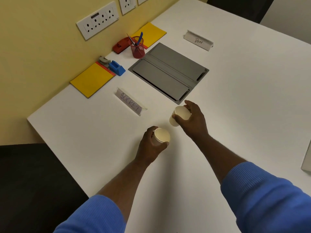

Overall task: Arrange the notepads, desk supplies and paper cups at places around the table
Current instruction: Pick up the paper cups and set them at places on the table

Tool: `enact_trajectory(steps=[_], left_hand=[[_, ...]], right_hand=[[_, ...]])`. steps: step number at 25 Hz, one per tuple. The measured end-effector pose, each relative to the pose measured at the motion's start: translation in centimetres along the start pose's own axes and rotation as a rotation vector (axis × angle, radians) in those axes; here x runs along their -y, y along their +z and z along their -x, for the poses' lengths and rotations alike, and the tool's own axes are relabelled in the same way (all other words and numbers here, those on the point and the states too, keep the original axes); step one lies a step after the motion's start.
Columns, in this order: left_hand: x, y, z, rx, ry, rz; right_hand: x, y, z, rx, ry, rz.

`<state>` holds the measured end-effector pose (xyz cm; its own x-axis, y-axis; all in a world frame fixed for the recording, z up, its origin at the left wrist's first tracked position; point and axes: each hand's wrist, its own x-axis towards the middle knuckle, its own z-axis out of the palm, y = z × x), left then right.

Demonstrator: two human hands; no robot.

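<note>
Your left hand (149, 147) clasps left cup (161, 135), right hand (196, 122) right cup (181, 114), mouths tilted upward; white table (244, 101), yellow wall (33, 47).

"How are the arms placed?"

"Both reach forward over the tabletop (235, 125) from its near edge, forearms bare beyond blue sleeves (262, 190)."

"And the left hand (149, 147)?"

"It's curled round a paper cup (161, 135), with the thumb on one side and the fingers on the other."

"The right hand (194, 121)?"

"Farther out, just ahead of the left. Its fingers and thumb clasp a second cup (181, 114), which leans slightly."
</note>
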<state>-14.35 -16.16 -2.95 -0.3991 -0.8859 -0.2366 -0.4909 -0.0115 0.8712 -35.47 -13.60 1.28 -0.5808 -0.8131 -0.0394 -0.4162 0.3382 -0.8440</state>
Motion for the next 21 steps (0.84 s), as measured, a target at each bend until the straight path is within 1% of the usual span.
enact_trajectory(steps=[7, 15, 21], left_hand=[[1.6, 1.3, -1.4, -0.004, -0.013, -0.008], [1.8, 1.4, -1.2, 0.001, -0.005, -0.008], [1.3, 1.1, -0.7, -0.001, -0.004, 0.012]], right_hand=[[-3.6, 3.1, -2.9, 0.064, 0.028, 0.135], [-4.6, 5.0, -3.4, 0.112, 0.043, 0.149], [-4.6, 4.6, -2.8, 0.099, 0.054, 0.161]])
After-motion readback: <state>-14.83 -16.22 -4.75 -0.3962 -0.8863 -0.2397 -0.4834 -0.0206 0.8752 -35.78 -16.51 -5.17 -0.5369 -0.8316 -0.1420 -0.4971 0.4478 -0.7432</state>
